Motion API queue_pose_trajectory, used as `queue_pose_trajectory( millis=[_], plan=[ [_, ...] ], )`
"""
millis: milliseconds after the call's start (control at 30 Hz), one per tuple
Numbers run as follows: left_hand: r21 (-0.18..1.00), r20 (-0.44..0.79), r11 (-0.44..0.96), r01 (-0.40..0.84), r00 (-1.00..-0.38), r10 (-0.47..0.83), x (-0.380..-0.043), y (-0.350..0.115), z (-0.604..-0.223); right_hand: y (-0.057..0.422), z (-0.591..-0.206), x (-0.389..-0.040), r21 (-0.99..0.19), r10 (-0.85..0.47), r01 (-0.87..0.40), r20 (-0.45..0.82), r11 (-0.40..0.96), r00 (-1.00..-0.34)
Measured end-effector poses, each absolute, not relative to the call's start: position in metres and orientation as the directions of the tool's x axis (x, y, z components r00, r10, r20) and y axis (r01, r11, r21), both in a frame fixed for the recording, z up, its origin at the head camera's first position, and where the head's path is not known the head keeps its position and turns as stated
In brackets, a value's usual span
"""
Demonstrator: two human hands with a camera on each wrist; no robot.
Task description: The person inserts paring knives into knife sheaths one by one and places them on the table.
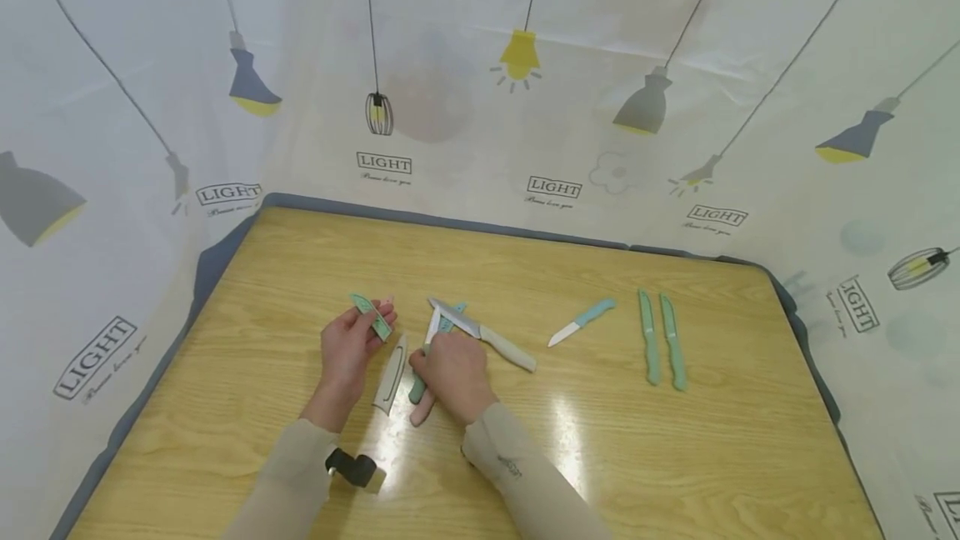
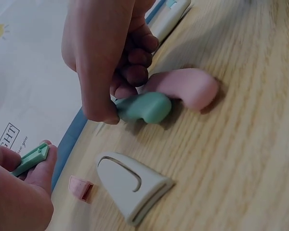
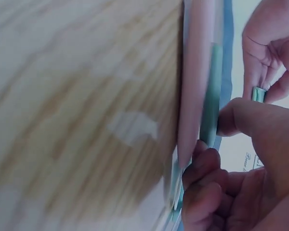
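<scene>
My left hand [image 1: 345, 352] pinches a green knife sheath [image 1: 372, 317] between thumb and fingers above the table. Curled over a small heap of knives, my right hand [image 1: 456, 369] pinches the green handle of a knife [image 2: 151, 107]; its blade is mostly hidden. Right beside that handle lies a pink-handled knife [image 2: 200, 89]. A cream sheath [image 1: 391, 375] rests between the two hands. In the left wrist view a small pink sheath [image 2: 78, 187] lies near my left hand. Beyond my right hand a cream-handled knife [image 1: 508, 348] lies with its blade across a blue strip, possibly a sheath [image 1: 457, 309].
A blue-handled knife [image 1: 592, 313] with a white blade lies right of the heap. Farther right, two green knives [image 1: 649, 340] lie side by side. The wooden table [image 1: 750, 440] meets a printed cloth [image 1: 465, 107] at its back and sides.
</scene>
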State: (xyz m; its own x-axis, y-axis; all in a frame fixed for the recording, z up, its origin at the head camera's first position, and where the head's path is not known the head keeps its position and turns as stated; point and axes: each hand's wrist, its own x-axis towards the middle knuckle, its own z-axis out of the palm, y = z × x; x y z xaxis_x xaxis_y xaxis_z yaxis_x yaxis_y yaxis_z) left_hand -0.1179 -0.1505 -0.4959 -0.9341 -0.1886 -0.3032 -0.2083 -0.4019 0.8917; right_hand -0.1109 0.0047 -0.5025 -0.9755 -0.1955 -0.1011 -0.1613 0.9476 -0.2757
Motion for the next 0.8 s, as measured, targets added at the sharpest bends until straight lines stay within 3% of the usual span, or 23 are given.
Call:
queue_pose_trajectory(
  millis=[567, 800],
  plan=[
    [0.905, -0.274, -0.372, -0.207, -0.952, -0.137, -0.12, -0.135, -0.488, 0.051, -0.484, -0.094, -0.575, -0.251, -0.192, -0.024, 0.795, -0.968],
    [0.912, -0.276, -0.342, -0.226, -0.955, -0.105, -0.12, -0.119, -0.485, 0.073, -0.477, -0.083, -0.625, -0.243, -0.238, 0.08, 0.743, -0.967]
  ],
)
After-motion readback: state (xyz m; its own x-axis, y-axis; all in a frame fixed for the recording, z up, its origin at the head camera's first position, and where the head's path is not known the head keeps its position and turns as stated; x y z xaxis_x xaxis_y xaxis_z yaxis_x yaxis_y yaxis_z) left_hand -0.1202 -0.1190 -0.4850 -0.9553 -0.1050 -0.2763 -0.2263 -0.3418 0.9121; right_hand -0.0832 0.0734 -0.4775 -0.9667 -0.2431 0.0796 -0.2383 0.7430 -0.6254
